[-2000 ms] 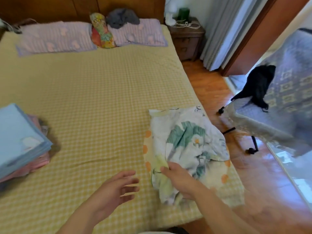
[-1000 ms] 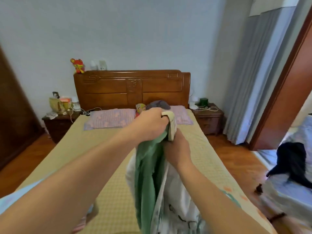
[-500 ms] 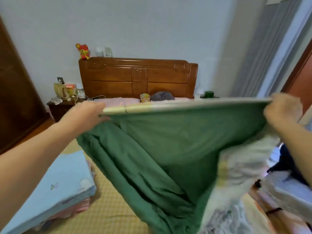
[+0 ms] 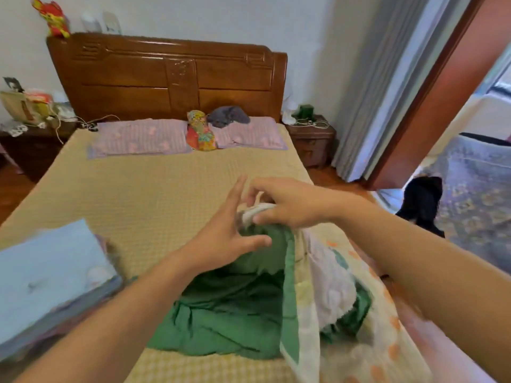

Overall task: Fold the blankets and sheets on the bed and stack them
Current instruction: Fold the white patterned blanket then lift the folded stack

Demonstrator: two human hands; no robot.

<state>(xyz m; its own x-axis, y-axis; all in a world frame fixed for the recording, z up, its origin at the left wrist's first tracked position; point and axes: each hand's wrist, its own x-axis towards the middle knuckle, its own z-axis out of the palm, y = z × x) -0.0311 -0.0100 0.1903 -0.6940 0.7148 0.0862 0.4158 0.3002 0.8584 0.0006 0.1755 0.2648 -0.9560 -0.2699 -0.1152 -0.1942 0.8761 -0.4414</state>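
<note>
Right hand [image 4: 287, 208] pinching the bunched corners of the green-backed floral blanket [image 4: 249, 308], lifted above the near right of the bed [image 4: 166, 189]. Left hand [image 4: 224, 239] just beside, fingers spread, gripping nothing. Blanket hanging crumpled onto the mattress. Folded stack [image 4: 49, 283] at near left.

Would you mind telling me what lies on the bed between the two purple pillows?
In the head view, a colourful floral cushion stands between the left pillow and the right pillow, with a grey bundle just behind it on the right pillow.
</note>
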